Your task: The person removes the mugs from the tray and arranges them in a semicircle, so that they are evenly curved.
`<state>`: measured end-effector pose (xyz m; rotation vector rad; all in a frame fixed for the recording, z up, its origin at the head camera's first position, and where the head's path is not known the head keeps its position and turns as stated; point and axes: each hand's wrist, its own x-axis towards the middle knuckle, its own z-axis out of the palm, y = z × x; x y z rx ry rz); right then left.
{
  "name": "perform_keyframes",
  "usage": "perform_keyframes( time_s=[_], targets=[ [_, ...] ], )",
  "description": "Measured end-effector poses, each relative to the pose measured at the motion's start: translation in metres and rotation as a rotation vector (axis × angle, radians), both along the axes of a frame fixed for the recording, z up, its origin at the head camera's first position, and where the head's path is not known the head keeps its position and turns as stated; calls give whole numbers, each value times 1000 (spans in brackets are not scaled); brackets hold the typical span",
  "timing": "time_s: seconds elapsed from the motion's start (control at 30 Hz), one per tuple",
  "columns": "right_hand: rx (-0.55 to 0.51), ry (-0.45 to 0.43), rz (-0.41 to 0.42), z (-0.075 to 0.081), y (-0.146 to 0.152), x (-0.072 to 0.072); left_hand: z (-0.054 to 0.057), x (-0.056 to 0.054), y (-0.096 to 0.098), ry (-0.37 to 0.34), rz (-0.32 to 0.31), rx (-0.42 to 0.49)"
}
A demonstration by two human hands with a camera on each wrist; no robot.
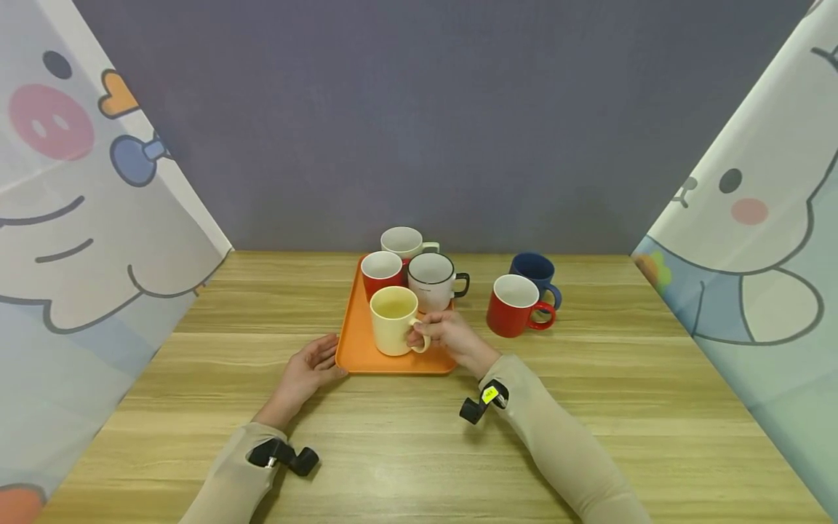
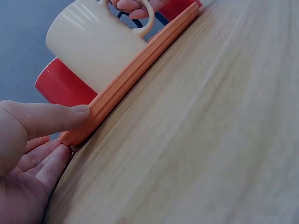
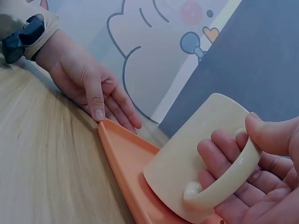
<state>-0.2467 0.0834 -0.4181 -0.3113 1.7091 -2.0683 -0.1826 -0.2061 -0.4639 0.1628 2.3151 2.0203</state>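
Note:
My right hand (image 1: 452, 336) holds a pale yellow mug (image 1: 390, 320) by its handle; in the right wrist view, fingers (image 3: 219, 151) pass through the handle and the thumb lies on top. The mug is upright at the front of an orange tray (image 1: 356, 349); whether its base touches is hard to tell. At the tray's front left corner, my left hand (image 1: 308, 371) touches the rim with thumb and fairly straight fingers. Behind the yellow mug on the tray are a red mug (image 1: 382, 273), a white mug with a black handle (image 1: 431, 284) and a white mug (image 1: 401, 240).
Right of the tray, a second red mug (image 1: 511, 309) stands on the wooden table (image 1: 406, 451), with a dark blue mug (image 1: 533, 269) just behind it. A grey wall (image 1: 419, 131) closes off the back. Cartoon-printed panels (image 1: 59, 189) flank both sides.

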Motion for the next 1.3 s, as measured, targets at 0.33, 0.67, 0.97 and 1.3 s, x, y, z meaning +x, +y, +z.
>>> perform_keyframes(
  time_s=[0.33,0.67,0.97,1.3],
  targets=[
    [-25,26,-32,11,9,2,1,1,-1,3,5,2],
    [35,78,-4,30,28,5,2,3,0,1,4,3],
    [-44,120,-1,45,40,6,0,1,0,-1,2,-11],
    [-99,198,-10,58,59,3,-1,0,-1,4,-4,0]
  ],
)
